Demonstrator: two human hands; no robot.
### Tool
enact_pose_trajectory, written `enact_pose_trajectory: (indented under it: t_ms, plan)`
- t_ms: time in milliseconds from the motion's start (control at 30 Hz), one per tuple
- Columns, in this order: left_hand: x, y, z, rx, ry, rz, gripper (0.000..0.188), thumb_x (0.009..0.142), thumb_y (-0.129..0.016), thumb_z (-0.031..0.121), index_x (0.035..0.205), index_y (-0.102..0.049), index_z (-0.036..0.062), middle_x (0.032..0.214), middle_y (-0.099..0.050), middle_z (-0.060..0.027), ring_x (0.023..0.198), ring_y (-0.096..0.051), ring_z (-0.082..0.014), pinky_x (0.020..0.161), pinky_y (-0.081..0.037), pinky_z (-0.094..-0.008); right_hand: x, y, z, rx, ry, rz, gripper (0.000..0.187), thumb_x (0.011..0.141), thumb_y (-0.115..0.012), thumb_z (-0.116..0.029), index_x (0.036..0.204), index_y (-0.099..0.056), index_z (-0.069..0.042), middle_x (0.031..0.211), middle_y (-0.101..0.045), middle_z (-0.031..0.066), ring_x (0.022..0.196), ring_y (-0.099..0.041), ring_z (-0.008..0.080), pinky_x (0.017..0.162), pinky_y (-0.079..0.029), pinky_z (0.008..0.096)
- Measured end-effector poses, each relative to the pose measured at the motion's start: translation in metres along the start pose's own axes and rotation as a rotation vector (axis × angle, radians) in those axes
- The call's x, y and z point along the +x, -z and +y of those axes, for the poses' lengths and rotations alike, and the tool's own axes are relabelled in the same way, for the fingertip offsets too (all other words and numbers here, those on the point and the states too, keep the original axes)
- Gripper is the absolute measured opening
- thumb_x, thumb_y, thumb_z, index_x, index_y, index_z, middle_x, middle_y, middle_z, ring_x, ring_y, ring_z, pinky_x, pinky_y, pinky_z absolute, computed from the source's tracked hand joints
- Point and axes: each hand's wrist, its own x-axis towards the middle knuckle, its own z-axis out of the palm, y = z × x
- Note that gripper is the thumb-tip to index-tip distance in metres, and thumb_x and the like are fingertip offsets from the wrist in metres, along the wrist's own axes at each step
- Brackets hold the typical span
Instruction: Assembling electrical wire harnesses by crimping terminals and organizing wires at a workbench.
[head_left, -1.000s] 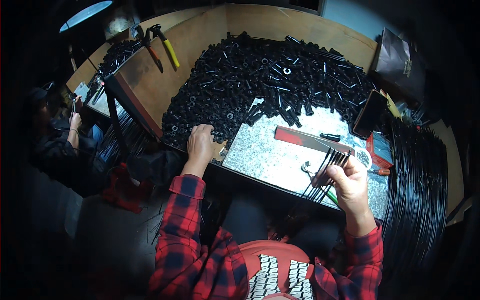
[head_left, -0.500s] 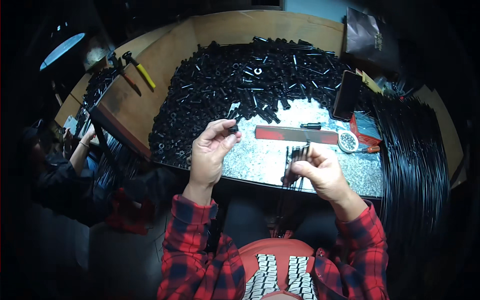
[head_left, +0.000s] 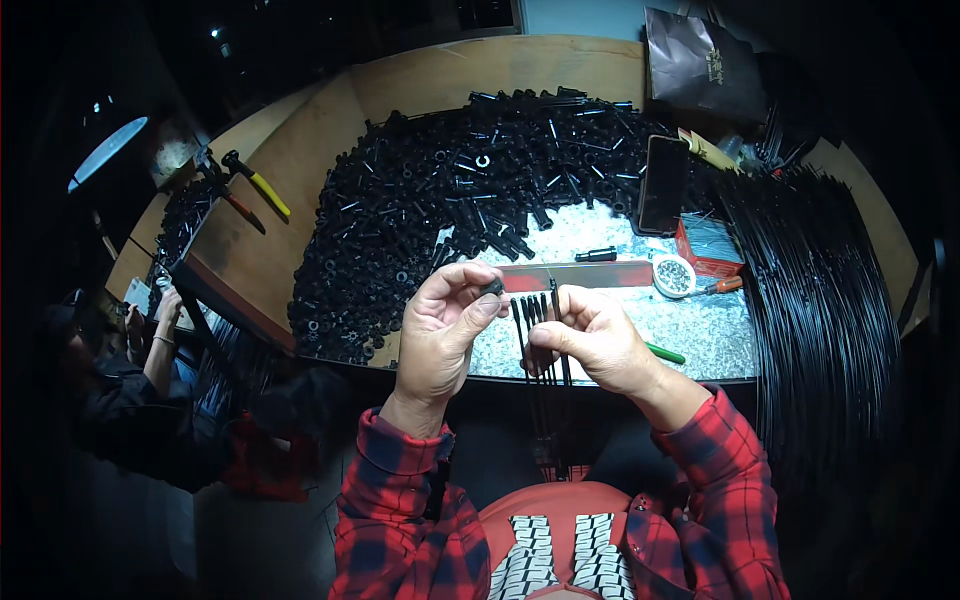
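Note:
My left hand pinches a small black fitting between thumb and fingertips. Just to its right, my right hand is closed on a bunch of thin black cables, whose thicker ends fan out upward. One cable end stands apart, upright by the right index finger. The cables hang down past the table's front edge toward my lap. The fitting and the nearest cable ends are close together but look apart. Beyond the hands a long reddish-grey bar lies on the table.
Black fittings are heaped behind, within wooden walls. On the right stand a phone, a white round dish, a red box and a thick cable bundle. A green-handled tool lies near. Another person's arm shows left.
My hands have come closer together, the cables moving left toward the fitting. One cable end now stands apart from the others. The whole view has shifted slightly.

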Motion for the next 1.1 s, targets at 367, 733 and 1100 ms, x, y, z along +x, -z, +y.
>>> enact_pose_trajectory:
  t_ms: [367, 733, 1100]
  plan:
    - [0.001, -0.003, 0.000, -0.108, 0.057, -0.023, 0.028, 0.090, -0.058, -0.002, 0.118, -0.057, -0.0007, 0.118, -0.059, -0.0108, 0.100, -0.060, -0.0137, 0.090, -0.050, -0.0283, 0.002, 0.004, 0.001, 0.025, -0.021, -0.015, 0.016, 0.092, -0.061, -0.014, 0.095, -0.053, -0.001, 0.078, -0.065, 0.0098, 0.069, -0.065, 0.0158, 0.065, -0.053, 0.0292]
    - [0.003, -0.011, 0.005, 0.076, -0.010, -0.085, 0.029, 0.086, -0.061, -0.005, 0.115, -0.061, -0.0018, 0.118, -0.059, -0.0120, 0.109, -0.057, -0.0178, 0.095, -0.046, -0.0305, 0.004, 0.004, 0.002, 0.024, -0.041, -0.002, 0.015, 0.092, -0.061, -0.013, 0.096, -0.054, -0.001, 0.078, -0.065, 0.0093, 0.069, -0.065, 0.0159, 0.065, -0.054, 0.0291]
    - [0.001, -0.011, 0.007, 0.097, 0.001, -0.029, 0.020, 0.087, -0.061, -0.004, 0.106, -0.064, -0.0023, 0.115, -0.060, -0.0148, 0.106, -0.059, -0.0186, 0.095, -0.046, -0.0306, 0.005, -0.003, -0.005, -0.108, -0.012, -0.059, 0.013, 0.095, -0.056, -0.012, 0.098, -0.053, 0.001, 0.080, -0.064, 0.0076, 0.073, -0.063, 0.0134, 0.067, -0.052, 0.0276]
